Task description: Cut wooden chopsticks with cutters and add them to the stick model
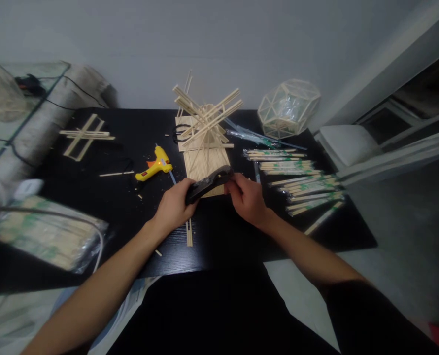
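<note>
Both hands hold a long, black, slightly curved object [209, 184] above the front of the table; its kind is not clear. My left hand [175, 204] grips its lower left end, fingers closed. On its upper right end my right hand [247, 197] is closed. Just beyond lies a panel of light wooden sticks [201, 165]. Behind that stands a structure of crossed wooden sticks [208, 118]. A yellow glue gun [154, 164] lies on its side left of the panel, a glue stick at its back. Below my left hand, a few thin sticks [189, 235] point toward me.
Several plastic-wrapped stick bundles [289, 167] cover the right side of the black table [226, 246]. A faceted stick frame [288, 109] stands at the back right. Crossed sticks [86, 137] lie at the back left, and a large bag of sticks [52, 231] at the front left.
</note>
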The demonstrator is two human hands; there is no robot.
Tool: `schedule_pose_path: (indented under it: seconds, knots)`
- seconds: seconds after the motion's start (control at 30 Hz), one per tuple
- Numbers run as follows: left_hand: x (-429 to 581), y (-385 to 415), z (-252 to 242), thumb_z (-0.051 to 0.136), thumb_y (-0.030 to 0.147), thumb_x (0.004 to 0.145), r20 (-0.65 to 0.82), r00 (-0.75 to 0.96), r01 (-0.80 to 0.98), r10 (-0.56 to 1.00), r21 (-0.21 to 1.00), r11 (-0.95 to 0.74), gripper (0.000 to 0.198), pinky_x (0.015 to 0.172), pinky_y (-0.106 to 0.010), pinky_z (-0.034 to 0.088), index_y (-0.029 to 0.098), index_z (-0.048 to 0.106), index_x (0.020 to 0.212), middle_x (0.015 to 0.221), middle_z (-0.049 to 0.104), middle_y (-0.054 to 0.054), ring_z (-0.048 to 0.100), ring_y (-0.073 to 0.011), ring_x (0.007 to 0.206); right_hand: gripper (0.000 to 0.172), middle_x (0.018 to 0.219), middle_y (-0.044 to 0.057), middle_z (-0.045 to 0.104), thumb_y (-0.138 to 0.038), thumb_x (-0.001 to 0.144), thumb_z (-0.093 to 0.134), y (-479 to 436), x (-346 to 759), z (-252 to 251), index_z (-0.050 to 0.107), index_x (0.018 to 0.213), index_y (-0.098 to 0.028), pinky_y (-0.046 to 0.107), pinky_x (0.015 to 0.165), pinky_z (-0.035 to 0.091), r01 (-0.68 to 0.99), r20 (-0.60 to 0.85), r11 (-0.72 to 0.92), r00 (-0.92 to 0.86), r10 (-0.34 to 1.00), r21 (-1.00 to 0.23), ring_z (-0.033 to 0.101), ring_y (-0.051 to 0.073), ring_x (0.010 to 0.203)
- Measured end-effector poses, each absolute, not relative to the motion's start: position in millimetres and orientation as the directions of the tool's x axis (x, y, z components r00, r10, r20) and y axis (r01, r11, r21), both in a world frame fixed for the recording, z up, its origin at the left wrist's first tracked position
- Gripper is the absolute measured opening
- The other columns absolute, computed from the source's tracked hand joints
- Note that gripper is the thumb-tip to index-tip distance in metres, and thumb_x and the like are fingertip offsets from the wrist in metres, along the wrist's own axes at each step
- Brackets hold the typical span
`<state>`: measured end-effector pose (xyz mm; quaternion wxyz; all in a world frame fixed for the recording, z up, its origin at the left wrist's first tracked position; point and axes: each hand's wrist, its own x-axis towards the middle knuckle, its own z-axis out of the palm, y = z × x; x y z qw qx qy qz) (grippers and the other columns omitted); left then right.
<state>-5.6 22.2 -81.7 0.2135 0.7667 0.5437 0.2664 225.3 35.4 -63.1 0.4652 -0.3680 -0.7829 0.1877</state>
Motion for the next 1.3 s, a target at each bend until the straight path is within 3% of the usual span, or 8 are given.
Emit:
schedule_pose_path:
  seconds: [0.33,0.63,1.0,1.3]
  knots:
    - [-0.8,20.0,-77.2,0.057,0.029,0.088,0.101,0.228,0.779,0.969,0.578,-0.243,0.008,0.063,-0.028,0.042,0.023,0.053,0.092,0.076,0.065,-0.002,0.065,-0.0209,0.067,0.022,0.069,-0.001,0.064,-0.021,0.105,0.047,34.4,225.8,-61.9,0.059,0.086,-0.021,0.024,0.066,0.047,0.398,0.537,0.609,-0.289,0.793,-0.686,0.061,0.012,0.060]
    - [0.5,19.7,-79.1,0.055,0.034,0.094,0.028,0.210,0.832,0.977,0.520,-0.193,0.015,0.060,-0.028,0.037,0.025,0.048,0.085,0.072,0.065,-0.002,0.066,-0.0212,0.064,0.025,0.068,-0.002,0.063,-0.026,0.106,0.048,35.3,224.4,-63.1,0.058,0.084,-0.022,0.025,0.065,0.045,0.379,0.441,0.512,-0.262,0.858,-0.771,0.059,0.012,0.059]
    - [0.9,21.2,-73.9,0.056,0.029,0.093,-0.031,0.201,0.884,0.979,0.437,-0.167,0.009,0.061,-0.029,0.037,0.024,0.053,0.087,0.074,0.069,-0.004,0.069,-0.0238,0.067,0.029,0.067,-0.002,0.064,-0.030,0.106,0.049,36.5,223.2,-60.8,0.057,0.079,-0.022,0.025,0.067,0.047,0.386,0.382,0.459,-0.263,0.886,-0.800,0.059,0.012,0.060]
    - [-0.8,21.6,-76.0,0.055,0.043,0.096,0.022,0.183,0.863,0.983,0.475,-0.171,0.026,0.058,-0.029,0.034,0.024,0.051,0.079,0.065,0.062,-0.001,0.060,-0.0192,0.057,0.028,0.066,-0.002,0.063,-0.025,0.105,0.049,36.9,221.5,-61.5,0.055,0.078,-0.022,0.024,0.067,0.047,0.362,0.369,0.450,-0.273,0.888,-0.816,0.059,0.012,0.059]
